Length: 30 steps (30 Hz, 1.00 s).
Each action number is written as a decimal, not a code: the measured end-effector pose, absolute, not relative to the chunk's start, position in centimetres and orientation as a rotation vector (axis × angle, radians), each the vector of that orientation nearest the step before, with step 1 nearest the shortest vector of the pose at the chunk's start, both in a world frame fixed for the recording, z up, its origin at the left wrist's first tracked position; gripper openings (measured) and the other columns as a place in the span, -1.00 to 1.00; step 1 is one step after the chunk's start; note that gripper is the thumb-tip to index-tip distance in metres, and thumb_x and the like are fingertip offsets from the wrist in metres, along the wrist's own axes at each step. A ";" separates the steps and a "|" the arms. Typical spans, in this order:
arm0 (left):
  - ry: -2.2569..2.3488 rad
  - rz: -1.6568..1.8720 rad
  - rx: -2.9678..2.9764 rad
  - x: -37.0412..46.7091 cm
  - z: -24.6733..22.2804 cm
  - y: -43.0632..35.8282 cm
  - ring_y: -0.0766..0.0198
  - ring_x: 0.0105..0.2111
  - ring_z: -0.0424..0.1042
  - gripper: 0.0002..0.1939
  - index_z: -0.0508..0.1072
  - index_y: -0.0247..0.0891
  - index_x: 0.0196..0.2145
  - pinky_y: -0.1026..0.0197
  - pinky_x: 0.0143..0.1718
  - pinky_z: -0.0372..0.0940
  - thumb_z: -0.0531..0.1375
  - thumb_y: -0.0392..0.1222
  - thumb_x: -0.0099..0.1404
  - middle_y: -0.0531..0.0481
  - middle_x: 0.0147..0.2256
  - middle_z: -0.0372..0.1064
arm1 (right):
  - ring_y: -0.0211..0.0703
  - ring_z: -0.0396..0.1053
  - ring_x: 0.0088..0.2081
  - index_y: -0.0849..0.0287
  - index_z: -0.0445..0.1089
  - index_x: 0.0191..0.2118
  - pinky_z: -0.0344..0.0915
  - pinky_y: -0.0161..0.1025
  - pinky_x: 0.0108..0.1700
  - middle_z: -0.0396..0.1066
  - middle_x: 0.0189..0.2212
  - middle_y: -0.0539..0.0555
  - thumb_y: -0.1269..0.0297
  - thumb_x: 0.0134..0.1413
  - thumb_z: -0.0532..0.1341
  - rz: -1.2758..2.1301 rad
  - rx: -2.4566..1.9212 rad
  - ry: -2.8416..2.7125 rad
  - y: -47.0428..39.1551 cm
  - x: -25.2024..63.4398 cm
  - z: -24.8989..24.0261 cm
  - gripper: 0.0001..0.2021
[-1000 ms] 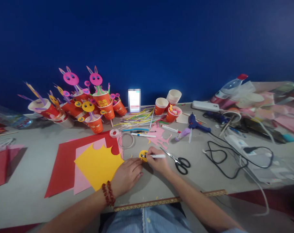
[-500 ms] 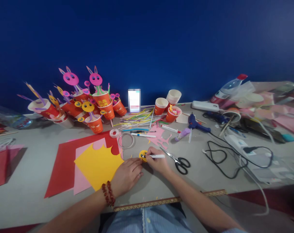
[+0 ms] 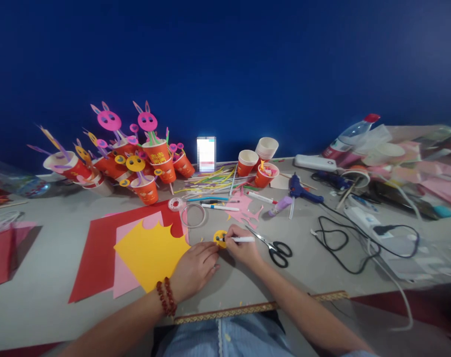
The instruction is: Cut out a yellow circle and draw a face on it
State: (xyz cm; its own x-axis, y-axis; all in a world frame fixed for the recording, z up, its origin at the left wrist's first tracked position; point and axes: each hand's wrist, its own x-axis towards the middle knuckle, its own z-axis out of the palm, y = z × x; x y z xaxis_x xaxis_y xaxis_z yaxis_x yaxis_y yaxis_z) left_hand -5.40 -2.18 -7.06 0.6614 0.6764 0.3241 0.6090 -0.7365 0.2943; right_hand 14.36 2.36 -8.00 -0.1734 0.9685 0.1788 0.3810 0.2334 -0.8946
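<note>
A small yellow paper disc [image 3: 219,237] with dark eye marks lies on the table in front of me. My right hand [image 3: 242,244] grips a white marker [image 3: 245,239], its tip on the disc. At the disc's lower left edge, the fingertips of my left hand [image 3: 197,265] press down; the fingers lie close together, nearly flat. Left of that hand is a yellow sheet [image 3: 151,253] with scalloped cut-outs, over pink [image 3: 123,277] and red [image 3: 93,263] sheets. Black-handled scissors [image 3: 275,248] lie partly open just right of my right hand.
Red cups [image 3: 145,191] with pink and yellow paper figures stand at the back left. Behind the disc are a tape ring [image 3: 193,216], pens and coloured pipe cleaners. A blue glue gun [image 3: 302,191], its cable and a power strip [image 3: 363,220] lie to the right.
My right hand and the marker have shifted very slightly to the right over the disc. My left hand has stayed in place.
</note>
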 end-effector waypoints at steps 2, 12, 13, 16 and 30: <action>1.058 0.624 2.714 -5.4 -7.1 -2.2 0.07 0.07 0.38 -0.79 0.43 -0.31 -0.08 -0.05 0.08 0.35 0.06 -0.21 0.43 -0.17 0.01 0.45 | -0.27 0.16 -0.56 0.12 0.23 -0.55 0.07 -0.32 -0.49 0.24 -0.62 -0.09 0.39 -0.07 0.10 0.919 -1.265 -1.699 2.4 14.4 -8.0 -0.89; 1.061 0.623 2.711 -5.4 -7.1 -2.2 0.06 0.07 0.38 -0.79 0.43 -0.32 -0.08 -0.04 0.09 0.34 0.07 -0.21 0.42 -0.16 0.00 0.46 | -0.28 0.14 -0.56 0.12 0.22 -0.56 0.06 -0.32 -0.50 0.22 -0.63 -0.09 0.39 -0.06 0.10 0.920 -1.258 -1.685 2.4 14.4 -8.0 -0.88; 1.064 0.629 2.710 -5.4 -7.1 -2.2 0.06 0.06 0.38 -0.79 0.43 -0.32 -0.08 -0.05 0.08 0.35 0.07 -0.22 0.42 -0.16 0.00 0.46 | -0.28 0.14 -0.56 0.12 0.22 -0.57 0.06 -0.32 -0.50 0.22 -0.63 -0.09 0.39 -0.07 0.10 0.923 -1.255 -1.687 2.4 14.3 -8.0 -0.88; 1.067 0.637 2.704 -5.4 -7.1 -2.2 0.06 0.07 0.38 -0.79 0.43 -0.31 -0.08 -0.05 0.08 0.35 0.07 -0.22 0.42 -0.17 0.01 0.46 | -0.27 0.14 -0.56 0.12 0.22 -0.57 0.06 -0.32 -0.49 0.22 -0.63 -0.09 0.39 -0.07 0.10 0.924 -1.257 -1.687 2.4 14.3 -7.8 -0.88; 1.059 0.634 2.704 -5.4 -6.9 -2.2 0.06 0.07 0.38 -0.80 0.43 -0.33 -0.08 -0.05 0.08 0.34 0.08 -0.24 0.40 -0.17 0.00 0.46 | -0.27 0.14 -0.56 0.12 0.22 -0.55 0.07 -0.32 -0.48 0.23 -0.63 -0.10 0.38 -0.05 0.11 0.917 -1.280 -1.688 2.4 14.4 -8.1 -0.88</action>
